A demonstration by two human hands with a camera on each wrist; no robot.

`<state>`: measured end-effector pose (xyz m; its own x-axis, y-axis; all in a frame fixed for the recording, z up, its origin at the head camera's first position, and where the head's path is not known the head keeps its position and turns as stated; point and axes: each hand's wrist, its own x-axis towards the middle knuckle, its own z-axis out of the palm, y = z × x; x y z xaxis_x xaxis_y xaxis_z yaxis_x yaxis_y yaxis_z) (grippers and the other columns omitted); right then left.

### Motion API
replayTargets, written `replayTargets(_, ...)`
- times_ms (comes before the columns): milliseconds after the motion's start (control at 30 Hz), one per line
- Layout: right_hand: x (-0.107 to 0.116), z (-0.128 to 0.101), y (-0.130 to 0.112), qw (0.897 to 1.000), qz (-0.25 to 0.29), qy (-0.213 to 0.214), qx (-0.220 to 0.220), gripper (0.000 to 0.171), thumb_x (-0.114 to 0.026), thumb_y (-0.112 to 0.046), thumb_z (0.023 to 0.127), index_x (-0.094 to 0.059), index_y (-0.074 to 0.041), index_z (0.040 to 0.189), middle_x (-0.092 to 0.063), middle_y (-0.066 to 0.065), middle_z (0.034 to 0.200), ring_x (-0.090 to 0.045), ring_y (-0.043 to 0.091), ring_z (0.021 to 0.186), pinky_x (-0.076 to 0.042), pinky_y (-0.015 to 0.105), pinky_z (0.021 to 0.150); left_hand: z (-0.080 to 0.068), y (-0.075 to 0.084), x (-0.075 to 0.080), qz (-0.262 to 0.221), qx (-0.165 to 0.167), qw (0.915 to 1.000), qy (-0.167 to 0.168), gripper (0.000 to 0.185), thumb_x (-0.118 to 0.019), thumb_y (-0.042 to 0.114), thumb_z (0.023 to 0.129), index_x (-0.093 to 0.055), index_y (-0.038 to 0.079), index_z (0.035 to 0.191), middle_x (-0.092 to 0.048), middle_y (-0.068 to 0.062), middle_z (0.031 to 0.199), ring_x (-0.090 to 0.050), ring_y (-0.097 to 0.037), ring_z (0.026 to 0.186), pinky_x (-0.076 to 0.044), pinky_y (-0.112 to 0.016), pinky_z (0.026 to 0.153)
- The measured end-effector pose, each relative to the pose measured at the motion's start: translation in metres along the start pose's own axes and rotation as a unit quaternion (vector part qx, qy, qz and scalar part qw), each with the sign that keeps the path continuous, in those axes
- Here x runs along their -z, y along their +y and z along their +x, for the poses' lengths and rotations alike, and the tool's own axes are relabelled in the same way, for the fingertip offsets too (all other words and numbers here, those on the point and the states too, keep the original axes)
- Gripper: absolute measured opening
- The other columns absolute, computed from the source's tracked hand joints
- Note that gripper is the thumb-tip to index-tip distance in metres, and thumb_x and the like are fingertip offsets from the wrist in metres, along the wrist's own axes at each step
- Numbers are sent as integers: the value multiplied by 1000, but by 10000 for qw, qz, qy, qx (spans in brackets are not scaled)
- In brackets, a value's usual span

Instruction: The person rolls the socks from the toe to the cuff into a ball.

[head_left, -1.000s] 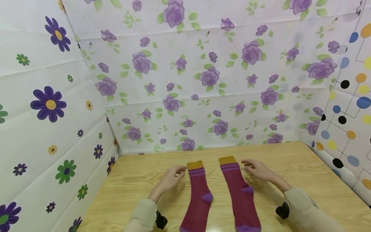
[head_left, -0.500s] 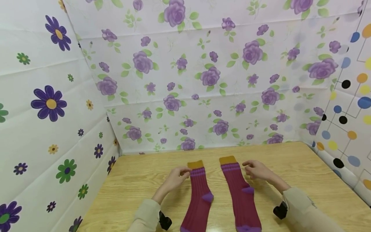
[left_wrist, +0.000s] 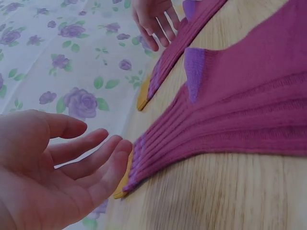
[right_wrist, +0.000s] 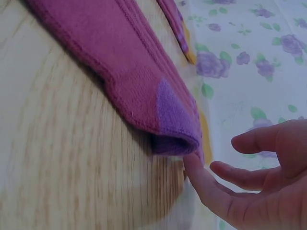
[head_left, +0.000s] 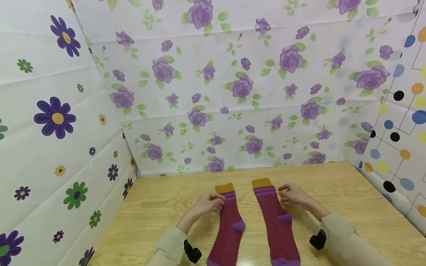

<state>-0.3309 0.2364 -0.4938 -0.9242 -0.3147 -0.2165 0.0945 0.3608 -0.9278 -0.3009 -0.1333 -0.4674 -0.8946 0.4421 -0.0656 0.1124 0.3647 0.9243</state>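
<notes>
Two magenta ribbed socks with mustard cuffs and purple heels lie flat side by side on the wooden table, cuffs toward the back wall. My left hand lies at the left sock, just below its cuff. In the left wrist view the left hand has relaxed fingers, and their tips touch the edge of the left sock. My right hand sits at the right edge of the right sock. In the right wrist view the right hand is loosely curled, one finger touching the right sock by its purple heel.
Flower-printed sheets wall the table in at the back, left and right. Bare wood lies to the left and right of the socks. Black wrist cameras sit on beige sleeves.
My left hand has slid right, from beside the left sock onto its edge below the cuff. My right hand has barely shifted, staying at the right sock's edge.
</notes>
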Motion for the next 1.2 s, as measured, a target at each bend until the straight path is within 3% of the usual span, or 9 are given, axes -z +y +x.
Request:
replayTargets(100,-2,0,-1,9998,173,-100,-80,47,-37,-9,102,-28,16,140,-36,2,66,-31,12,56,-35,30,56,4,2,-1,-365,216,9990,-163,35,-48,15,102,-58,-9,125,-64,-27,112,-65,-37,100,-54,-46,88)
replayTargets(233,-4,1,-2,9998,105,-52,-156,50,-40,-10,99,-28,15,140,-40,2,67,-37,12,58,-39,29,56,8,4,-3,-692,373,9962,-363,37,-48,17,102,-57,-8,126,-65,-26,113,-66,-31,99,-56,-40,87)
replayTargets(500,-4,1,-3,9992,312,-66,-222,49,-39,-8,99,-26,17,140,-33,-1,61,-30,11,54,-34,30,55,9,10,-9,-1270,458,9878,-776,40,-45,17,103,-51,-12,130,-61,-30,118,-64,-36,106,-53,-41,93)
replayTargets(633,-6,-1,-4,9993,192,75,-297,48,-42,-8,98,-31,18,136,-36,0,62,-37,10,55,-42,29,56,11,12,-15,-1551,528,9819,-951,40,-44,15,103,-49,-14,131,-59,-34,120,-63,-39,109,-52,-43,95)
replayTargets(733,-9,-2,-4,9991,59,193,-386,47,-46,-9,96,-35,18,133,-38,0,62,-41,10,56,-46,28,57,12,14,-21,-1609,652,9792,-1047,42,-44,17,103,-49,-14,131,-58,-35,122,-63,-40,111,-52,-42,95)
replayTargets(1067,-14,-1,-5,9984,-65,216,-518,49,-50,-10,96,-37,17,134,-38,-2,61,-38,9,54,-43,26,55,16,22,-36,-1691,826,9747,-1206,44,-44,19,103,-47,-12,134,-55,-35,127,-59,-42,116,-50,-44,97)
replayTargets(1200,-14,0,-5,9982,-130,306,-491,51,-53,-11,95,-38,18,134,-46,2,73,-41,9,56,-45,26,56,17,24,-44,-1815,901,9715,-1230,46,-46,20,102,-46,-12,136,-57,-33,125,-59,-41,117,-51,-42,97)
